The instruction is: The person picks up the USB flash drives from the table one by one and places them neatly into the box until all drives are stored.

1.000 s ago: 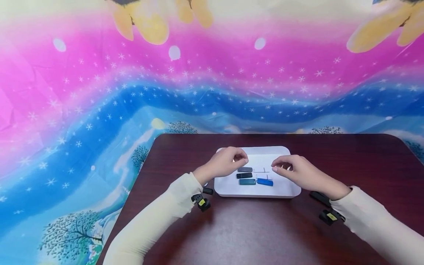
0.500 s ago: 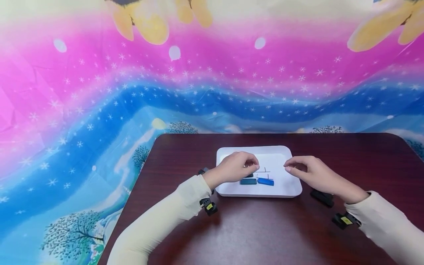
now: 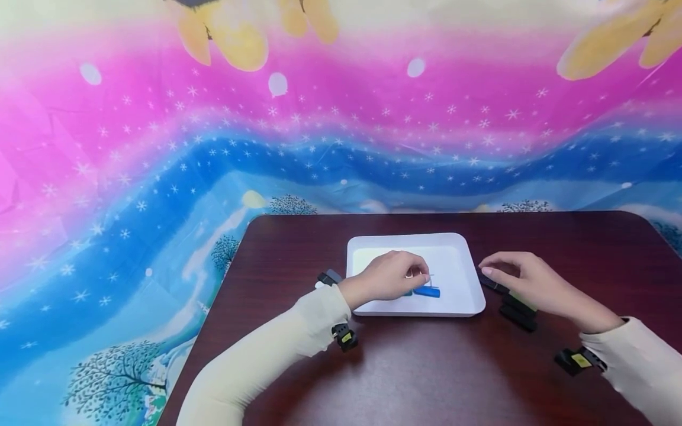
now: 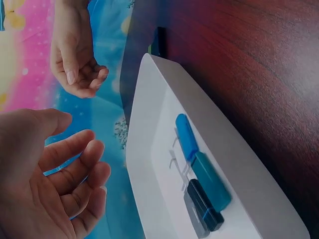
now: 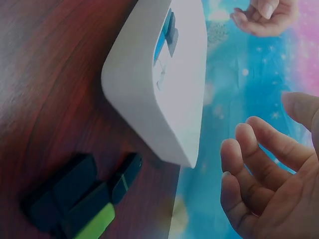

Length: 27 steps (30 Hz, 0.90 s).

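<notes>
The left hand [image 3: 391, 276] hovers over a white tray [image 3: 367, 307], fingers loosely bent and holding nothing, as the left wrist view confirms. Below it in the tray lie a blue stick [image 4: 187, 137], a teal one [image 4: 212, 181], a black one [image 4: 203, 204], a grey one [image 4: 195, 214] and thin white pieces [image 4: 178, 159]. The right hand [image 3: 543, 287] is in the air past the tray's right edge, fingers relaxed and empty. Under it on the table are black items [image 5: 62, 189], a smaller black stick [image 5: 125, 177] and a green piece [image 5: 97, 221].
Small dark and grey sticks [image 3: 329, 277] lie left of the tray, partly behind the left wrist. The dark wooden table [image 3: 426, 367] ends at a colourful printed cloth [image 3: 341, 118] behind it. Cameras are strapped at both wrists.
Both hands have moved to the right; the right hand has left the tray's area, uncovering black items on the table. The left hand now covers more of the sticks in the tray.
</notes>
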Available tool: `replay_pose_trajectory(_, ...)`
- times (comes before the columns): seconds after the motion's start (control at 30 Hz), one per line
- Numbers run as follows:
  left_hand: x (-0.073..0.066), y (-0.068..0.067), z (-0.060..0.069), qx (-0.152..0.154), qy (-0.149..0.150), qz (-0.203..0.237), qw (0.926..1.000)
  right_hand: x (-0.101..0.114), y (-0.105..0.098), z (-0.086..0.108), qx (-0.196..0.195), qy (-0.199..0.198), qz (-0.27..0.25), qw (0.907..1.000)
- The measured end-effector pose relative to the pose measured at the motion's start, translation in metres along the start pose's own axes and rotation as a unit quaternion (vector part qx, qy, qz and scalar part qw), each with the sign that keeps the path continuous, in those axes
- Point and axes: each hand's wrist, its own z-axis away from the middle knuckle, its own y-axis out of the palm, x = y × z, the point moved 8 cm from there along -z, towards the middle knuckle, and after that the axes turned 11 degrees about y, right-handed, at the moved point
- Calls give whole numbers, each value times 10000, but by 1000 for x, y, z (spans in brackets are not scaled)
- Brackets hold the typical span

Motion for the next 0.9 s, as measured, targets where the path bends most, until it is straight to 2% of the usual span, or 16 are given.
replay_pose_trajectory(0.2,-9,3,-5,43,114,-129,9998,-19,-10,7,-240,23,-53,9997)
replay_pose_trajectory(0.5,-21,15,-12,181,331,-420,9984,-48,-7,15,-235,214,-167,9994)
replay_pose_trajectory(0.73,-28,22,-17,320,384,-402,9979,-75,-9,20,-410,360,-60,9985)
replay_pose_trajectory(0.9,-32,26,-19,421,409,-380,9975,-93,-6,23,-339,490,-12,9982)
